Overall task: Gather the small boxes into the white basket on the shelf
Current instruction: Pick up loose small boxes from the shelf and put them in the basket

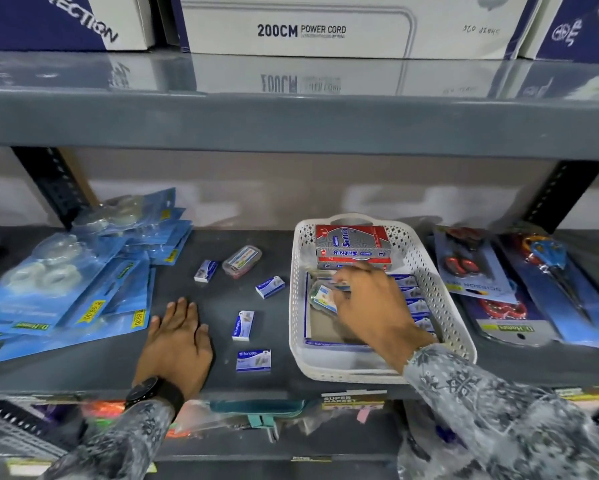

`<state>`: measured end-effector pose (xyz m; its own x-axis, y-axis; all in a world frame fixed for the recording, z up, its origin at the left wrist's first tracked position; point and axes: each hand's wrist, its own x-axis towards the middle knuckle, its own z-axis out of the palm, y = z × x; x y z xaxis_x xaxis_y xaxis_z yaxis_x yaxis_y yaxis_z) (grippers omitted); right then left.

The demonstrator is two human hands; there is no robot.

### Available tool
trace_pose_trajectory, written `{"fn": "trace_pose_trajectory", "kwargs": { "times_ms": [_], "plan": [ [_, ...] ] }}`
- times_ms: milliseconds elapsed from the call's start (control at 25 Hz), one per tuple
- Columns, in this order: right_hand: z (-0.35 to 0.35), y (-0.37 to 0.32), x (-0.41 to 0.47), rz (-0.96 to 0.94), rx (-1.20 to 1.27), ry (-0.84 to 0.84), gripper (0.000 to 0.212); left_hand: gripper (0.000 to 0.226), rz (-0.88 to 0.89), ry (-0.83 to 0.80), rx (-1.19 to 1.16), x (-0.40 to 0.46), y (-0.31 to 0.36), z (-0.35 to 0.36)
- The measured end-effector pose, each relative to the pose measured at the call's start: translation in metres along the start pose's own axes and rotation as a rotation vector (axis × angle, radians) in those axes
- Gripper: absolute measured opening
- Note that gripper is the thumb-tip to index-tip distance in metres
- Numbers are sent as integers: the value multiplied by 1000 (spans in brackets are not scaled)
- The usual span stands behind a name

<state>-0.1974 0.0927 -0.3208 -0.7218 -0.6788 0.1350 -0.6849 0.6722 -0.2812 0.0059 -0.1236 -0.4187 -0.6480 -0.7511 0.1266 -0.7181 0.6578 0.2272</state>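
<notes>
1. My left hand [176, 344] lies flat on the dark shelf [93, 365] at lower centre-left, fingers spread and holding nothing. I judge it best to keep it there as a brace while the other hand works.

2. My right hand [370, 306] is inside the white basket [329, 370], right of centre. Its fingertips are pinched on a small clear case [322, 296] with a paper label. The case looks to be just above the basket's contents, or resting on them; I cannot tell which.

3. To do this step well, I would lower the case into the free space at the basket's left side and let go only once it sits flat, so it does not roll onto the blue boxes beside it.

4. Four small blue-and-white boxes are loose on the shelf between my hands: one nearest the bottom [253, 360], one above it [243, 325], one higher and to the right [270, 286], one at upper left of the group [206, 270]. They look light and square-edged, easy to pinch by the sides.

5. A second clear case [242, 261] lies just right of the farthest box.

6. Farthest back in the basket, a red and silver carton [352, 244] is stacked on another.
</notes>
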Motion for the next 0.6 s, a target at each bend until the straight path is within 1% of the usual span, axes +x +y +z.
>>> {"fn": "trace_pose_trajectory", "kwargs": {
  "times_ms": [80, 160, 240, 320, 440, 600],
  "plan": [
    [0, -17, 6, -95, 55, 125, 23, 70, 5, -9, 13, 0, 0, 0],
    [6, -43, 15, -241, 97, 118, 25, 70, 8, -14, 18, -1, -2, 0],
    [18, -68, 30, -379, 104, 28, 31, 70, 7, -13, 4, 0, -3, 0],
    [34, -85, 52, -453, 66, -79, 41, 69, 12, -4, -14, 0, -3, 1],
    [56, -100, 91, -474, -49, -224, 59, 68, 22, 9, -2, 0, -4, 3],
    [75, -111, 128, -491, -228, -329, 83, 72, 22, 14, 19, 2, -5, 7]
  ]
}}
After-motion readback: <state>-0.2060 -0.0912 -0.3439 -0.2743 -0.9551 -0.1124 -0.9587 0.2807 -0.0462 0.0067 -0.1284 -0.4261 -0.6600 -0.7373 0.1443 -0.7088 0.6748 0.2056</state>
